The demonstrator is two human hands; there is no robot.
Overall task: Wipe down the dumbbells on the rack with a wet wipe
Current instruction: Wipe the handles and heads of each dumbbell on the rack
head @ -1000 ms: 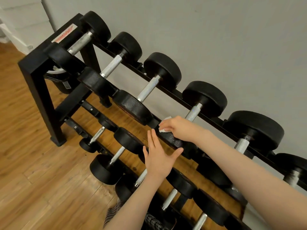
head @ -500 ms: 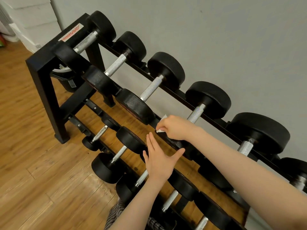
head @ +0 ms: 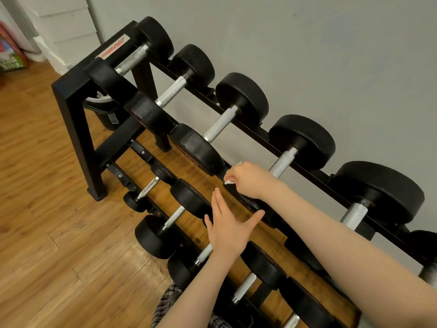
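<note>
A black two-tier rack [head: 75, 119] stands against the grey wall, with several black dumbbells with knurled silver handles on each tier. My right hand [head: 248, 179] grips a white wet wipe [head: 229, 182] and presses it on the near head [head: 255, 204] of the fourth top-row dumbbell [head: 302, 140]. My left hand [head: 228, 227] hovers flat with straight fingers just below that head, over the lower tier, holding nothing. Most of the wipe is hidden under my right fingers.
Wood floor [head: 47, 233] spreads to the left of the rack. A white cabinet or panel [head: 63, 27] stands in the far left corner, with a colourful box [head: 9, 53] beside it. Plaid fabric [head: 170, 304] shows at the bottom edge.
The view has shifted slightly, so the rack sits further right in frame. My right hand with the wipe stays on the same dumbbell head, moving only slightly. My left hand stays flat below it.
</note>
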